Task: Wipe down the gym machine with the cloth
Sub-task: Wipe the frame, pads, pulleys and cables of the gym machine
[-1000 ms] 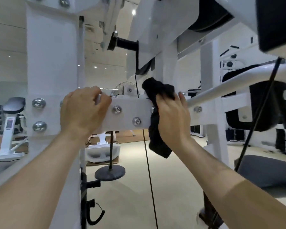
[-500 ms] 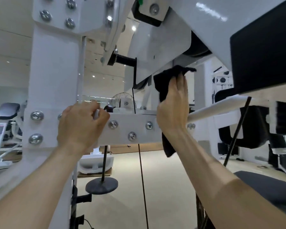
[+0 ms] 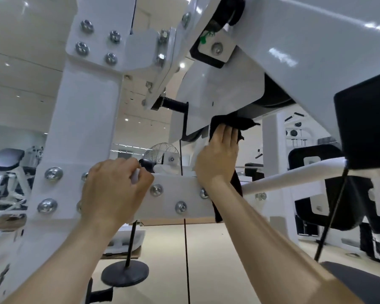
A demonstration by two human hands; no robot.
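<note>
Right hand point(image 3: 217, 160) — fingers straight — presses the cloth point(image 3: 229, 125) upward at one o'clock. Left hand point(image 3: 112, 189), fingers curled, grips the gym machine point(image 3: 169, 197).

Left grip point(image 3: 114, 189) curled, right grip point(image 3: 217, 159) flat, fingers raised.

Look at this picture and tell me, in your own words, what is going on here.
A person is wiping down a white gym machine. Their right hand, fingers straight, presses a black cloth up against the underside of a slanted white panel, and the rest of the cloth hangs down past the wrist. Their left hand grips the top edge of the bolted crossbar, apparently for support.
</note>
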